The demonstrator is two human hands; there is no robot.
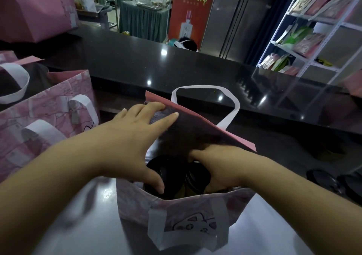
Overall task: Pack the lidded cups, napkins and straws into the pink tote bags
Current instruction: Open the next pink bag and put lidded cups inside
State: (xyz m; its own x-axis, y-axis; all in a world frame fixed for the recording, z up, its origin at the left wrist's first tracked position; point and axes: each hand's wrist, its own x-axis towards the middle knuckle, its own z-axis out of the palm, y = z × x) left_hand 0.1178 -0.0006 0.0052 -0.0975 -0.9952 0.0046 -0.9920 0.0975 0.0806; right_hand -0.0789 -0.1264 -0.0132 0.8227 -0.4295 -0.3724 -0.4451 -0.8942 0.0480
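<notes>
The left hand (pixel 135 137), grip spread flat, presses back the floppy bag (pixel 137 203) wall. The right hand (pixel 221 166) has its grip curled round a lidded cup (pixel 196 176), likely light and crushable; hold it under the lid.

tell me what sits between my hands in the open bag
In the head view, two lidded cups inside the pink tote bag: one cup by the left hand, the other cup gripped by the right hand.

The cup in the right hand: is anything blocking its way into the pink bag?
Nothing visible. The left hand presses back the far wall of the pink tote bag, and the cup in the right hand is inside, beside a second lidded cup.
</notes>
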